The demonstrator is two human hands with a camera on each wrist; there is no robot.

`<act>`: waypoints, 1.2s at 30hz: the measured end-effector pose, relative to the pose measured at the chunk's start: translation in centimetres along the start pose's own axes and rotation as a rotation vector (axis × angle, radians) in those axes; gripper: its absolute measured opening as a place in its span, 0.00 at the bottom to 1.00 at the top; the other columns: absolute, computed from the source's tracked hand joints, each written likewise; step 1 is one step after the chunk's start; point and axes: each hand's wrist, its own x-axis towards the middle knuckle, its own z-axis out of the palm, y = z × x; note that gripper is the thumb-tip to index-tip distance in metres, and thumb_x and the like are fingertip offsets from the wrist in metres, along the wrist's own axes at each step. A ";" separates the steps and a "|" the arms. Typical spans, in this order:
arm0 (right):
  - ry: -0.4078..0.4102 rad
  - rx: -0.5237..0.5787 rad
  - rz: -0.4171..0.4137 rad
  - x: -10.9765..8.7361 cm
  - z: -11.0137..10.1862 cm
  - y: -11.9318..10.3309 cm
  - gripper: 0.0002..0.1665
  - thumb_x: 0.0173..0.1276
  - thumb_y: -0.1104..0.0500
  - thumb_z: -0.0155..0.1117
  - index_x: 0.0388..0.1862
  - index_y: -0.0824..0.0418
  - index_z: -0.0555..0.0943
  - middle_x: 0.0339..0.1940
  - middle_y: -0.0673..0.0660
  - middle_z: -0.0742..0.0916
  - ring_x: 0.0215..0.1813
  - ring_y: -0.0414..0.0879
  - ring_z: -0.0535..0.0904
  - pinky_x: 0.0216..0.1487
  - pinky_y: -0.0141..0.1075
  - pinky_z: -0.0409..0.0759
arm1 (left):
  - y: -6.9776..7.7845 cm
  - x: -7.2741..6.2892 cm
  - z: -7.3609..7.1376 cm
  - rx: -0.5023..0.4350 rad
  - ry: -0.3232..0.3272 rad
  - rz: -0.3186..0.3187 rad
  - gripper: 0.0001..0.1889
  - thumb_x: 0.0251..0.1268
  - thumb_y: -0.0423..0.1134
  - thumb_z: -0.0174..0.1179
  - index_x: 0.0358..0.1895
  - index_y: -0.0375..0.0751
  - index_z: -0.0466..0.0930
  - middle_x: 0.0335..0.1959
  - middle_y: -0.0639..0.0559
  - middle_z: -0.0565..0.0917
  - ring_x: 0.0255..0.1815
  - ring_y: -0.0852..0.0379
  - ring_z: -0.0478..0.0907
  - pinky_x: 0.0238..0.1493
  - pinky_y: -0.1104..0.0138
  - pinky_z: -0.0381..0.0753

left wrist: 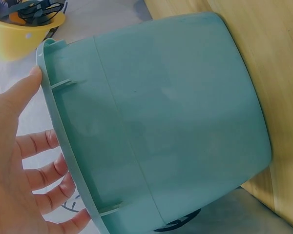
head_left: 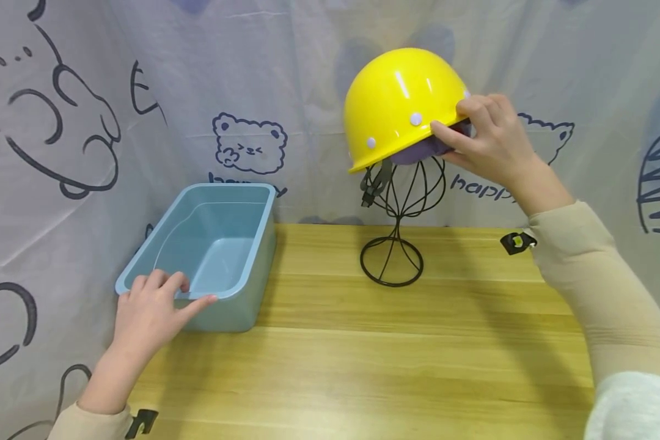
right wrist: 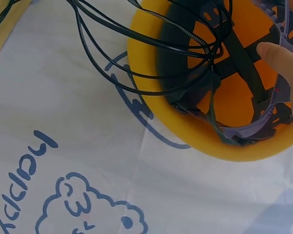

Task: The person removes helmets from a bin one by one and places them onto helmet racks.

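A yellow hard hat [head_left: 401, 91] tilts over the top of a black wire stand [head_left: 398, 205], its edge higher on the right. My right hand [head_left: 492, 137] grips that raised edge, and one digit reaches inside the shell in the right wrist view. Purple-grey and dark straps [right wrist: 244, 129] line the hat's inside, and a dark chin strap with a buckle [head_left: 370, 194] dangles beneath. On the left, my left hand [head_left: 151, 305] holds the near rim of a blue-green plastic bin [head_left: 261, 256]. Its fingers bend over the rim, the thumb lying along it.
The wooden table [head_left: 418, 354] carries both the bin and the stand, whose round base sits near the back edge. A pale curtain [head_left: 319, 110] with bear drawings and lettering hangs behind and along the left side. The bin's floor is bare.
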 end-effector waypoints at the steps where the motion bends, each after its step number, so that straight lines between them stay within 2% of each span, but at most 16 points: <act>1: 0.002 -0.003 0.001 -0.1 0.0 -0.1 0.21 0.67 0.44 0.63 0.56 0.45 0.74 0.46 0.65 0.74 0.47 0.60 0.69 0.41 0.56 0.72 | 0.0 0.0 0.0 0.001 -0.004 -0.002 0.31 0.53 0.72 0.60 0.39 0.46 0.76 0.38 0.41 0.76 0.39 0.36 0.71 0.29 0.45 0.68; 4: 0.012 -0.007 0.004 -0.5 0.0 -0.3 0.18 0.72 0.43 0.57 0.56 0.46 0.74 0.46 0.65 0.74 0.46 0.60 0.69 0.40 0.56 0.72 | 0.0 0.0 0.0 0.001 -0.015 -0.007 0.32 0.53 0.73 0.58 0.39 0.46 0.76 0.39 0.41 0.76 0.40 0.36 0.71 0.30 0.44 0.68; 7: 0.024 -0.015 0.011 -0.8 0.1 -0.7 0.17 0.72 0.43 0.56 0.55 0.46 0.74 0.46 0.65 0.74 0.46 0.60 0.69 0.40 0.56 0.71 | -0.1 0.1 0.1 0.000 -0.012 -0.005 0.32 0.53 0.73 0.58 0.39 0.46 0.76 0.40 0.41 0.75 0.40 0.35 0.71 0.30 0.44 0.68; 14: 0.006 -0.004 0.031 -1.9 0.0 -1.6 0.21 0.68 0.46 0.63 0.57 0.45 0.73 0.46 0.65 0.73 0.46 0.60 0.68 0.40 0.56 0.71 | -0.1 0.0 0.3 0.002 0.027 0.015 0.29 0.52 0.70 0.63 0.38 0.46 0.76 0.39 0.40 0.76 0.38 0.36 0.71 0.28 0.45 0.68; 19: 0.016 -0.017 0.046 -2.6 0.2 -2.1 0.19 0.70 0.44 0.60 0.57 0.46 0.74 0.46 0.66 0.73 0.44 0.61 0.69 0.39 0.56 0.71 | -0.1 -0.1 0.4 -0.002 0.036 0.014 0.29 0.53 0.70 0.62 0.38 0.46 0.76 0.40 0.40 0.76 0.39 0.35 0.71 0.29 0.44 0.69; 23: 0.025 -0.026 0.074 -3.0 0.4 -2.5 0.19 0.69 0.45 0.61 0.55 0.47 0.74 0.45 0.66 0.73 0.44 0.62 0.70 0.38 0.55 0.71 | 0.0 -0.1 0.3 -0.001 0.054 0.019 0.28 0.52 0.69 0.63 0.37 0.46 0.76 0.38 0.41 0.76 0.38 0.36 0.72 0.27 0.46 0.69; 29: 0.032 -0.023 0.097 -3.5 0.6 -3.1 0.22 0.65 0.47 0.66 0.55 0.47 0.74 0.47 0.66 0.73 0.45 0.61 0.69 0.39 0.56 0.71 | 0.1 -0.1 0.3 0.002 0.042 0.016 0.29 0.52 0.69 0.63 0.37 0.46 0.76 0.37 0.41 0.76 0.37 0.36 0.71 0.26 0.47 0.67; 36: 0.052 -0.001 0.113 -3.9 0.9 -3.9 0.19 0.68 0.45 0.63 0.54 0.47 0.74 0.46 0.66 0.72 0.44 0.61 0.68 0.40 0.56 0.70 | 0.1 -0.2 0.1 0.003 0.031 0.007 0.29 0.52 0.69 0.63 0.37 0.46 0.76 0.37 0.41 0.76 0.38 0.35 0.71 0.27 0.45 0.68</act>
